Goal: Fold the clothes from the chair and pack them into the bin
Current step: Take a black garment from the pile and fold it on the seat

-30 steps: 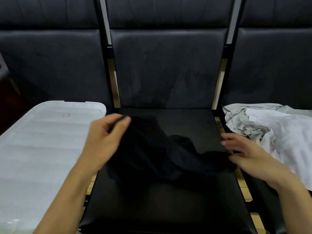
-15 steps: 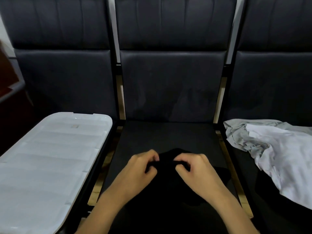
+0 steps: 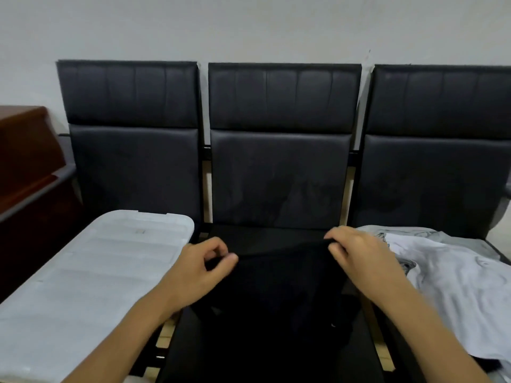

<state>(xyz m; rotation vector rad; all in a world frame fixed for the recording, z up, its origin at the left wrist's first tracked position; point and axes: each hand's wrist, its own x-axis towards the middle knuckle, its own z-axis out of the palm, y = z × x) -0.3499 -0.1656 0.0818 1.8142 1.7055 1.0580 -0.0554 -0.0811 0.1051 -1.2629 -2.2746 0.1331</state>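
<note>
A black garment (image 3: 279,288) hangs in front of me above the middle chair seat (image 3: 249,363). My left hand (image 3: 201,269) pinches its top edge at the left, and my right hand (image 3: 356,254) pinches the top edge at the right, so the cloth is stretched between them. The white bin (image 3: 91,275), with its ribbed lid on, lies on the left seat. A heap of white and grey clothes (image 3: 453,272) lies on the right seat.
Three black padded chairs stand in a row against a pale wall (image 3: 249,26). A brown wooden cabinet (image 3: 27,167) stands at the far left beside the bin.
My hands were together on the bunched black cloth low over the seat. They have moved apart and up, spreading the garment's top edge. The view has tilted up toward the wall.
</note>
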